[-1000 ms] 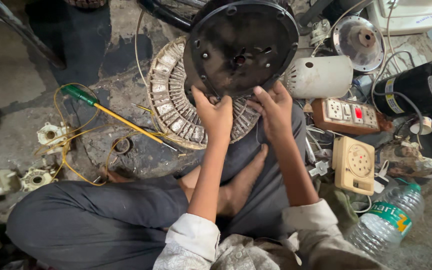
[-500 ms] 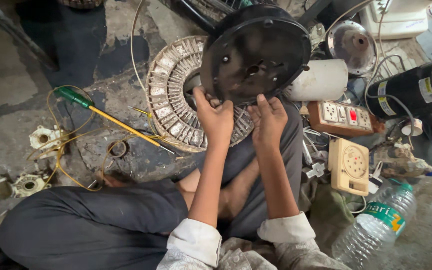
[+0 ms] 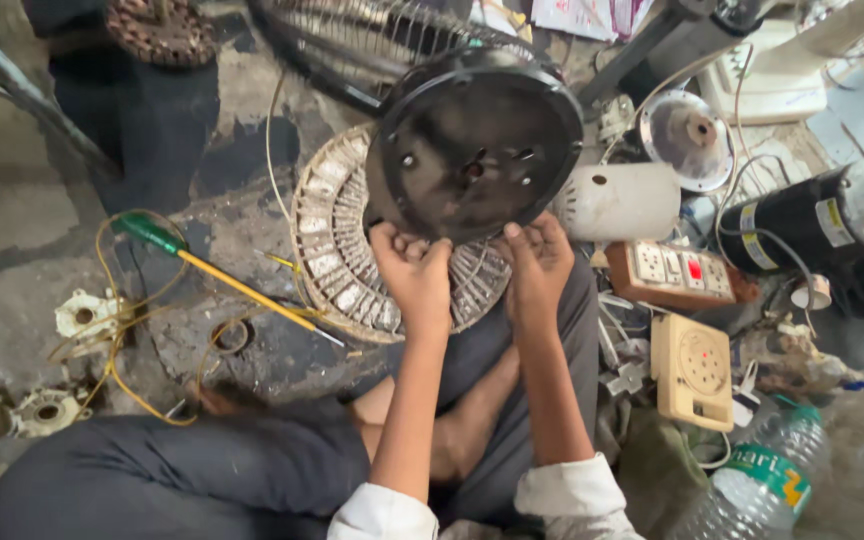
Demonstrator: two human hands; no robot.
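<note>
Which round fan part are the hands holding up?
The black round cover, gripped at its lower rim by the left hand and right hand. The pale wound ring lies on the floor; the shiny silver disc sits untouched.

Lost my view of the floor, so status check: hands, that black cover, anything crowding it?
Left hand and right hand grip black round cover by its lower rim. Cover raised over wound stator ring. White cylinder close at right.
</note>
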